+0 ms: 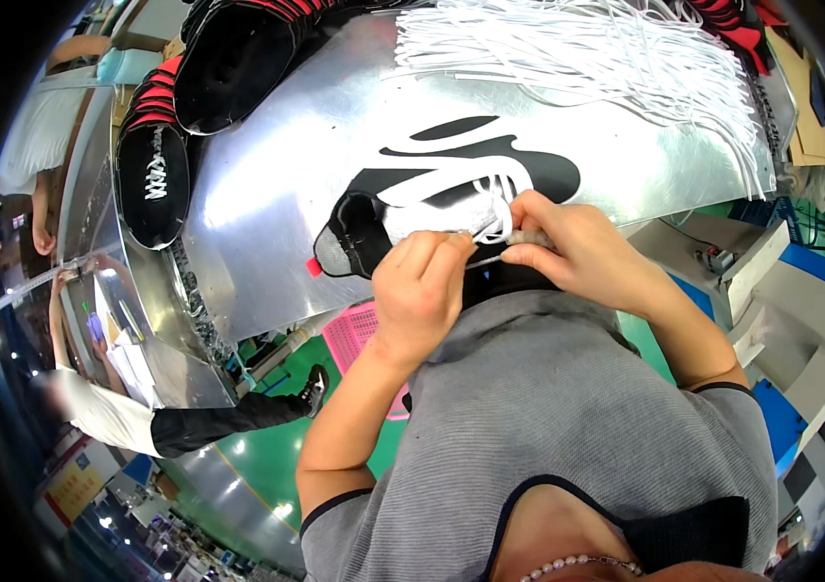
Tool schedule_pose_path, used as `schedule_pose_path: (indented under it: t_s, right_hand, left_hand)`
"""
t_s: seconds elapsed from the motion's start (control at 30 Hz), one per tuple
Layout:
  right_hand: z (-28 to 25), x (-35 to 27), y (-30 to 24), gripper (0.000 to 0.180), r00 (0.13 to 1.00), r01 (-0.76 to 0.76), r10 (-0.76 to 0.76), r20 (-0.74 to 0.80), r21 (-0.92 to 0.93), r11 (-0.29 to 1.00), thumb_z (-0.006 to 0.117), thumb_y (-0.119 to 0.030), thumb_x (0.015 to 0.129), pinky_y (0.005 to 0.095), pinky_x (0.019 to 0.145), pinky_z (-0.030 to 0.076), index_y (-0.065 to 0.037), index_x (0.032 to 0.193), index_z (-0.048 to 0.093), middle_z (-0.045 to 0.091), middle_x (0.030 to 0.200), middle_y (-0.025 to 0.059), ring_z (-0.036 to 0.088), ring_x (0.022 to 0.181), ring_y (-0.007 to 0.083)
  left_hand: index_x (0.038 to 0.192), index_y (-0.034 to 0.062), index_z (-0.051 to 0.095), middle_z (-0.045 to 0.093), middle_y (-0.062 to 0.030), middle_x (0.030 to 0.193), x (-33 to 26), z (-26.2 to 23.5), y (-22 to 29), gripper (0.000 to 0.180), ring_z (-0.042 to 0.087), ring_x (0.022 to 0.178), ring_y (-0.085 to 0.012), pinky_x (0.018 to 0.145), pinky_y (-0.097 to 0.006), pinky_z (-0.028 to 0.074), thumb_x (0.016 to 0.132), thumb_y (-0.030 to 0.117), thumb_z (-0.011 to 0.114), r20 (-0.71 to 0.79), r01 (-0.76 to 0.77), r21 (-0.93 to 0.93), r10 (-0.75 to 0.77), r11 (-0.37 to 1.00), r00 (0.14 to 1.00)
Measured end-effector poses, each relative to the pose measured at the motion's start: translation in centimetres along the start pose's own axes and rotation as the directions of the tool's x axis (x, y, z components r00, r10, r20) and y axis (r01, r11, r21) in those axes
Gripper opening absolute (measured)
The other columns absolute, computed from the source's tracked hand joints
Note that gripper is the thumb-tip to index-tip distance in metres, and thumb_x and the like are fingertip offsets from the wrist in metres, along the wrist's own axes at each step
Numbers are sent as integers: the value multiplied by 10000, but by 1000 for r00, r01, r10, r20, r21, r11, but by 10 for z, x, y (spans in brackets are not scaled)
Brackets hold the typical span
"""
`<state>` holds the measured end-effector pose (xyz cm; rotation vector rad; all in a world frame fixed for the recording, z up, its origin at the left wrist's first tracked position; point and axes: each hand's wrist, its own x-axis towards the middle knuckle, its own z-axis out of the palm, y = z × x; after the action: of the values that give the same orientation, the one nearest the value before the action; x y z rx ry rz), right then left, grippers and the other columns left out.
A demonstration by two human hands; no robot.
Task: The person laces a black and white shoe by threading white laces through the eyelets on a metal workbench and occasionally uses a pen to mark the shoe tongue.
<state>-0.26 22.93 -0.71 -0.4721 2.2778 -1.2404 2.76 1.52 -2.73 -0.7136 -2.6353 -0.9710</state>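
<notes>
A black-and-white shoe upper lies on its side on the shiny metal table, its heel with a small red tab toward the left. A white shoelace loops over its lacing area. My left hand is closed in a pinch at the near edge of the upper, with the lace at its fingertips. Just right of it, my right hand pinches the lace between thumb and forefinger. The fingers partly cover the eyelets and the lace ends.
A heap of white shoelaces spreads across the far right of the table. Black-and-red shoe uppers are stacked at the far left. Below the table stands a pink basket. Another person is at the left.
</notes>
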Motion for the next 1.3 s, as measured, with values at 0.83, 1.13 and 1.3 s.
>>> schedule_pose_path:
  t_s: [0.83,1.13,1.3]
  right_hand:
    - [-6,51,-28,199,944,329,-318,84,-184,926,669,-29,863,296,649,501,-46,1061,666,683,857,99,641,716,240]
    - [1,61,-10,186,953,281,-272,133,-57,958,707,-104,840,353,631,497,-42,1013,675,708,834,109,661,676,269]
    - [9,57,-9,185,946,323,-319,63,-59,945,692,-96,843,364,651,508,-67,1024,666,698,880,84,664,715,284]
  left_hand:
    - [901,14,666,642,-63,829,-4,-11,-18,215,645,769,-204,641,-319,500,687,24,685,-10,-209,186,215,960,977]
    - [895,19,646,641,-74,789,-5,-9,-30,224,654,706,-229,585,-332,517,690,-50,706,-30,-248,56,249,967,968]
    - [895,28,642,629,-82,771,-4,-12,-26,219,634,668,-253,570,-346,504,712,-60,726,-27,-167,25,168,986,985]
